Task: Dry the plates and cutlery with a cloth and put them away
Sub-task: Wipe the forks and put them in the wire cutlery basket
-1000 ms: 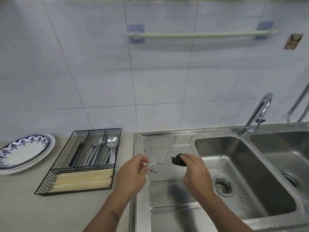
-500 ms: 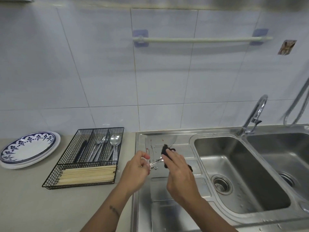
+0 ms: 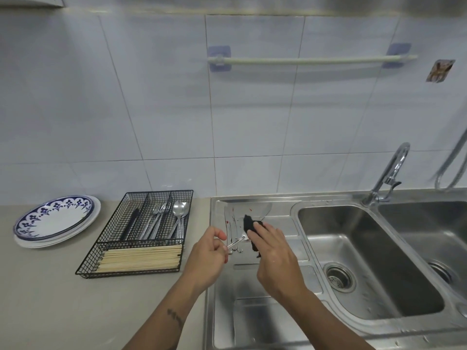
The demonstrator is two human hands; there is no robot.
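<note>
While the left hand [image 3: 207,258] pinches the thin steel handle of a spoon [image 3: 236,242] between thumb and fingers, the right hand [image 3: 274,251] curls round a small black cloth [image 3: 249,223] and presses it against the spoon's bowl end, which the cloth mostly hides. Both hands hover over the ribbed, shiny drainboard [image 3: 252,311] of a stainless sink, where a clear plate [image 3: 252,210] with red flecks lies flat just beyond them. To the right sit two deep steel basins, the nearer one [image 3: 353,236] rounded at its corners with a perforated drain [image 3: 338,276], and a curved chrome tap [image 3: 391,173] stands behind them. On the left, a matte beige counter [image 3: 50,299] carries a black wire tray [image 3: 141,233]: knives, forks and spoons lie in its far compartments, pale wooden chopsticks [image 3: 141,258] lie crosswise in the near one. Further left lies a stack of round plates [image 3: 55,221], the top one white with a blue patterned rim. Glossy pale tiles cover the wall, which bears a white rail [image 3: 310,60] on bluish pads.
</note>
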